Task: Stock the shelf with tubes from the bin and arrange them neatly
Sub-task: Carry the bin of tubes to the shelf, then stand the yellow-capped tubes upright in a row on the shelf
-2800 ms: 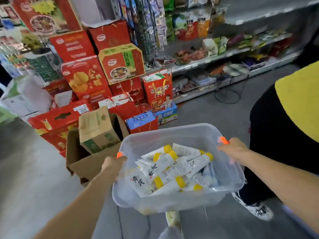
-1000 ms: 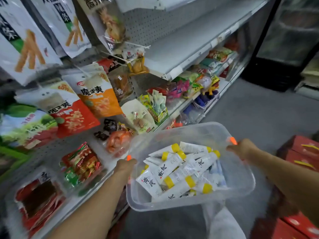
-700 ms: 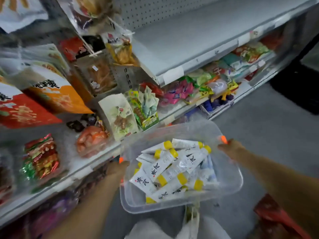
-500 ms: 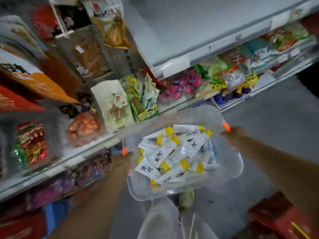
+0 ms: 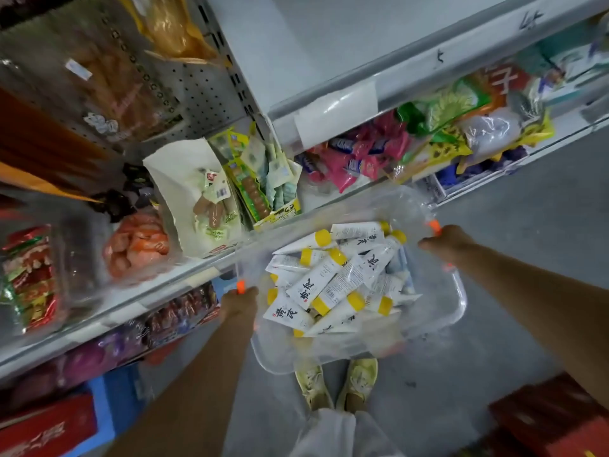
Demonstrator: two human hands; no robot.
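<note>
I carry a clear plastic bin (image 5: pixel 441 311) with orange clips in front of me, close to the shelving. Several white tubes (image 5: pixel 333 282) with yellow caps and black lettering lie heaped inside it. My left hand (image 5: pixel 239 303) grips the bin's left rim beside an orange clip. My right hand (image 5: pixel 445 240) grips the right rim at the other clip. A bare grey shelf (image 5: pixel 329 37) runs across the top, above the bin.
Snack packets (image 5: pixel 201 196) and pink and green bags (image 5: pixel 395 150) fill the shelf level with the bin. Lower shelves hold dark packets (image 5: pixel 171 315). Red boxes (image 5: pixel 560 420) sit on the grey floor at the lower right. My feet (image 5: pixel 336 384) show below the bin.
I have turned from the stacked red cartons to the shelving and stepped closer. The bin stays in both hands, now nearer the snack shelf and lower under the bare shelf.
</note>
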